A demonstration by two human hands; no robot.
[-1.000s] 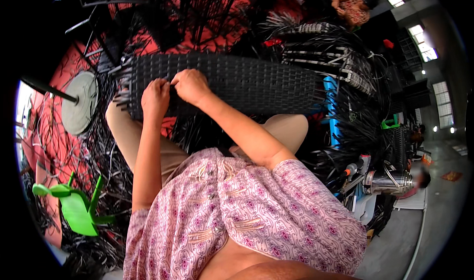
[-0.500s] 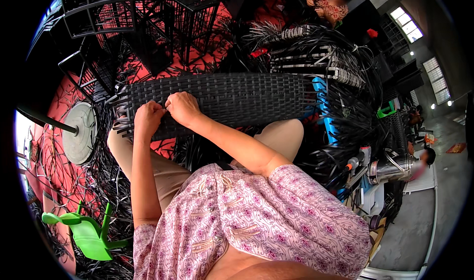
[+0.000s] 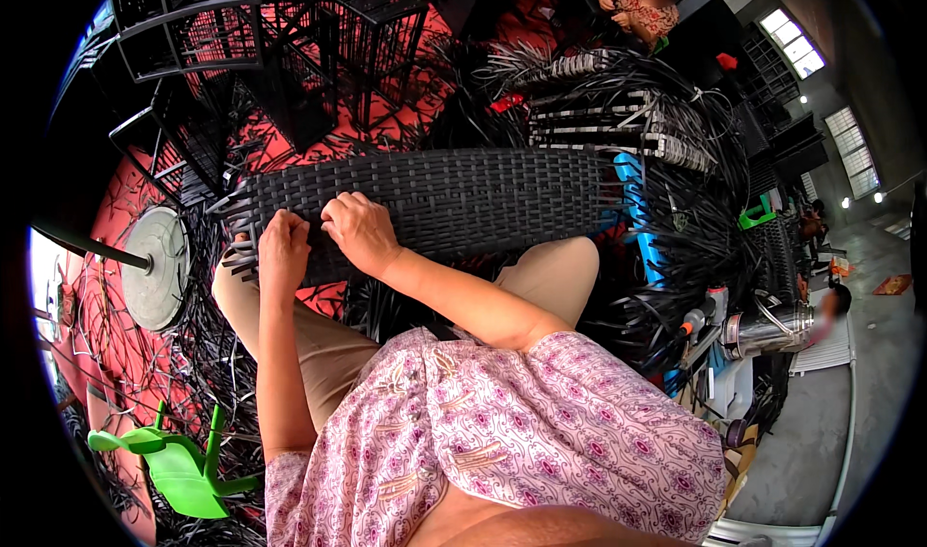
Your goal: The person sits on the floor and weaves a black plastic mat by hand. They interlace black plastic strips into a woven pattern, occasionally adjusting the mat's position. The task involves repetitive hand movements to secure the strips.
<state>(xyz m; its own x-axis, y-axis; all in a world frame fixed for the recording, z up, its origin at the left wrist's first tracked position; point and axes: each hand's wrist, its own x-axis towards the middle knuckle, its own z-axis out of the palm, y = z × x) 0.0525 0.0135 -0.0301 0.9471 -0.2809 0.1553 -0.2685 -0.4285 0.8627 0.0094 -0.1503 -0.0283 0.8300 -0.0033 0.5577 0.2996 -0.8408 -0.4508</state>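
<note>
The woven black panel [image 3: 435, 204] is lying across the person's knees, its long edge running left to right, with loose strip ends sticking out at its left end. The left hand [image 3: 282, 248] is pressing down near that left end, its grip closed to a pinch on the weave, though which strand it has I cannot tell. The right hand [image 3: 359, 233] is resting just beside it, fingers curled onto the panel's near edge, grip partly closed on the weave.

The panel is looking stiff enough to span the lap yet springy, probably light; the flat plastic strips are likely smooth and slippery, so taking hold at the woven body near the edge seems safer than at the free ends.

No labels or signs are readable. A green plastic stool [image 3: 179, 465] is standing on the floor at the lower left, a round grey base [image 3: 154, 267] by the panel's left end, and a metal flask [image 3: 768, 330] at the right.
</note>
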